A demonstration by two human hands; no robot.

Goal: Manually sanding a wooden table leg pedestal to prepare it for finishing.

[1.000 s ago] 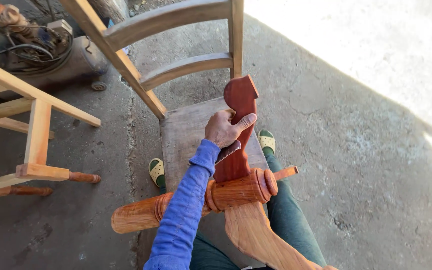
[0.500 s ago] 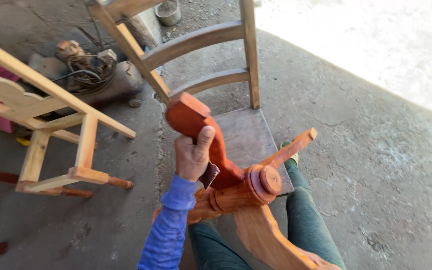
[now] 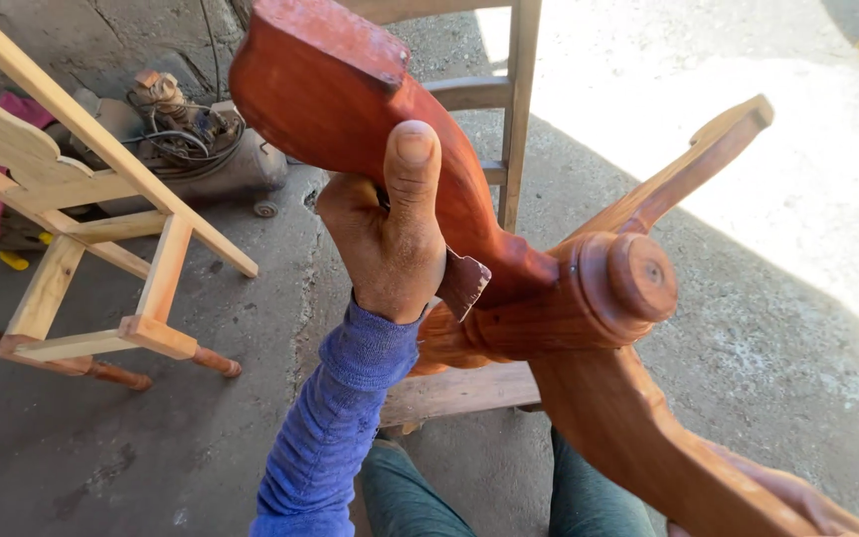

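pedestal base (image 3: 549, 308) before chair (image 3: 519, 119), frame (image 3: 82, 219) left

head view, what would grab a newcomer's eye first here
The red-brown carved table base fills the middle of the frame, its curved legs spreading from a turned hub. The left hand, in a blue sleeve, closes its grip around the upper leg with a scrap of sandpaper under the palm, while the right hand steadies the lower leg at bottom right. At left stands an unfinished pale wooden chair frame, with an air compressor behind it.
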